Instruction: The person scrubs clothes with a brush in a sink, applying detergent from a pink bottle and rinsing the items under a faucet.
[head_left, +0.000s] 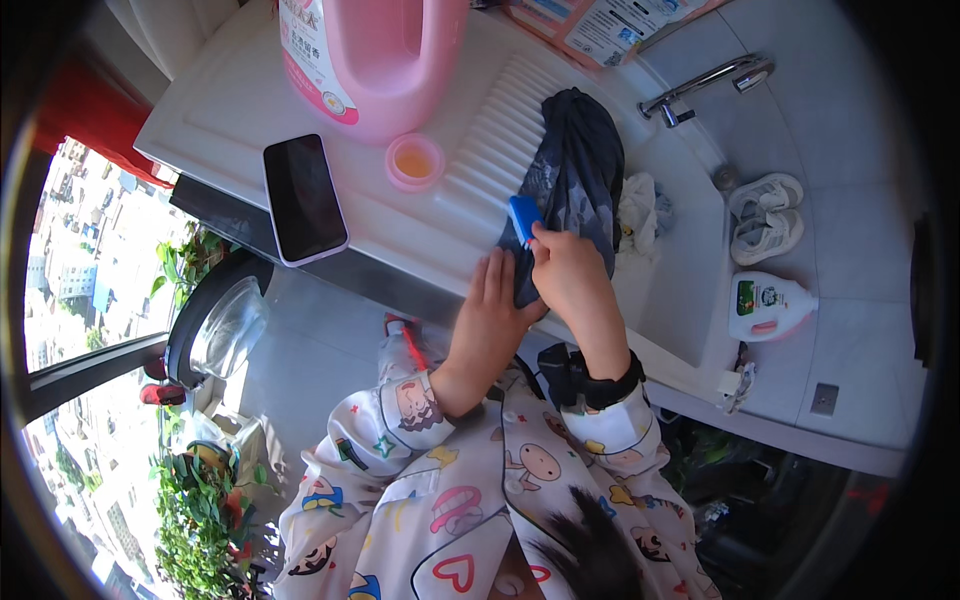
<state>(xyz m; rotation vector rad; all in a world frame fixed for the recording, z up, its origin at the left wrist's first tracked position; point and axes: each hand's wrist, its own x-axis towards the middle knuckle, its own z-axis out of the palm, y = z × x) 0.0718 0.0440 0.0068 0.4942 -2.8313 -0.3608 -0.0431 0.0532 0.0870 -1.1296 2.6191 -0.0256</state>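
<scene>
A dark grey wet garment (577, 172) lies bunched over the ribbed washboard (499, 112) of a white laundry sink, with whitish suds on part of it. In my right hand (574, 270) is a blue scrub brush (526, 216), its pale bristles on the left side against the cloth. My left hand (487, 311) holds the garment's near end down at the counter's front edge, fingers flat and thumb across the cloth. Left of the washboard stands a pink cap (415, 162) with yellowish liquid inside. Behind it is a large pink detergent jug (360, 75).
A phone (306, 199) lies at the counter's front edge. White cloth (639, 214) sits in the sink basin (675, 300), below a chrome faucet (705, 86). White shoes (766, 217) and a white bottle (771, 306) stand along the right ledge. A printed package (607, 30) lies at the back.
</scene>
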